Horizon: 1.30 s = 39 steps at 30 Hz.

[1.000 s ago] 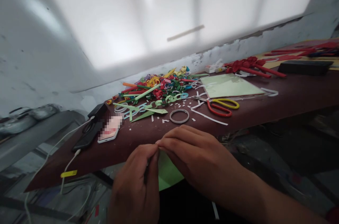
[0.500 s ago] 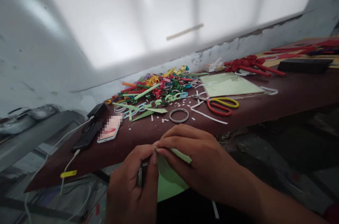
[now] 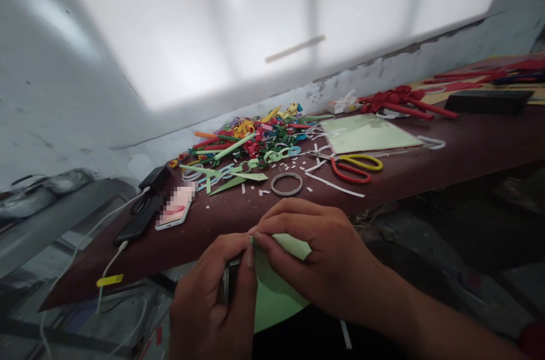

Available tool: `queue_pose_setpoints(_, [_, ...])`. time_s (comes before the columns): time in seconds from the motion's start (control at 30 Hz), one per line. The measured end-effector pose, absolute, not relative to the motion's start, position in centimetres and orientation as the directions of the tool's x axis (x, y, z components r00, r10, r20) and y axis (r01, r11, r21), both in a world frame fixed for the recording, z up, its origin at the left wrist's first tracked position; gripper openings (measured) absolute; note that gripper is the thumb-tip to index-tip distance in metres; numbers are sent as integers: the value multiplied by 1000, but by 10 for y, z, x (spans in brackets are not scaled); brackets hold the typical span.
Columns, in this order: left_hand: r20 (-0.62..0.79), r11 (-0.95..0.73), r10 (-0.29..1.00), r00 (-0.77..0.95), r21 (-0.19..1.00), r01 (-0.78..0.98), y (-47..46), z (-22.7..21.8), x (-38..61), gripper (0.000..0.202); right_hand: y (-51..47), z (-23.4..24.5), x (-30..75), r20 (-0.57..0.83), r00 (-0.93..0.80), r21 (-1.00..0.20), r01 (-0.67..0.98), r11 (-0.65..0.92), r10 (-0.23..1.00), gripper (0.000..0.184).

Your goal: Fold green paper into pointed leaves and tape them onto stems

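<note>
My left hand [image 3: 213, 303] and my right hand [image 3: 315, 260] meet just in front of the near edge of a dark red table [image 3: 426, 178]. Both pinch a piece of light green paper [image 3: 272, 292] at its upper left corner. The left hand's fingers are also curled round a dark, shiny object [image 3: 225, 286] that I cannot make out. On the table beyond lie a tape ring [image 3: 286, 184] and scissors [image 3: 355, 168] with a red and a yellow handle.
A heap of coloured paper strips and loops [image 3: 255, 144] lies at the back. A light green sheet [image 3: 366, 133] is to its right, red paper rolls [image 3: 400, 101] behind. Two phones [image 3: 174, 209] on cables lie at the left. White scraps are scattered about.
My right hand has drawn more of the green paper into view, folding it over its fingers. Both hands have stayed in nearly the same place.
</note>
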State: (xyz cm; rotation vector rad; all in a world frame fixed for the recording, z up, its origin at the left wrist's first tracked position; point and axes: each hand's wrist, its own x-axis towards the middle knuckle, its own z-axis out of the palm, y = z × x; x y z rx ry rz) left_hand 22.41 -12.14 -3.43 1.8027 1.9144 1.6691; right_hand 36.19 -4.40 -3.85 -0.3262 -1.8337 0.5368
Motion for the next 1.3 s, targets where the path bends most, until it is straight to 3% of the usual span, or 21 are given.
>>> queue_pose_setpoints(0.13, [593,-192,716,-368,675,712,-123,-34,225,20,-45,-38,361,812,-286,-532,-7,847,508,11])
queue_pose_setpoints(0.3, [597,-183,715,-363,662,727,-124,-35,225,19,-46,-38,360,832,-305,-494,-30,869,463,10])
queue_pose_setpoints(0.53, [697,-292,686,-209,526,799,-122,-39,220,16,-46,-38,363,838,-326,-465,-8,885,438,12])
queue_pose_setpoints(0.7, [710,-345,684,-169,519,783,-120,-39,219,18,-46,-37,363,832,-322,-480,-9,877,452,11])
queue_pose_setpoints(1.0, [592,-164,713,-376,662,732,-126,-39,225,17,-44,-37,362,826,-239,-531,-22,847,511,9])
queue_pose_setpoints(1.13, [543,-119,696,-469,732,670,-127,-35,227,21,-32,-38,368,803,-163,-570,73,818,574,8])
queue_pose_setpoints(1.27, [497,-184,680,-538,827,531,-119,-39,209,24,2,-47,380,682,-122,-705,155,692,721,33])
queue_pose_setpoints(1.3, [474,-210,679,-561,857,470,-114,-41,202,28,9,-50,382,653,-139,-730,146,668,744,31])
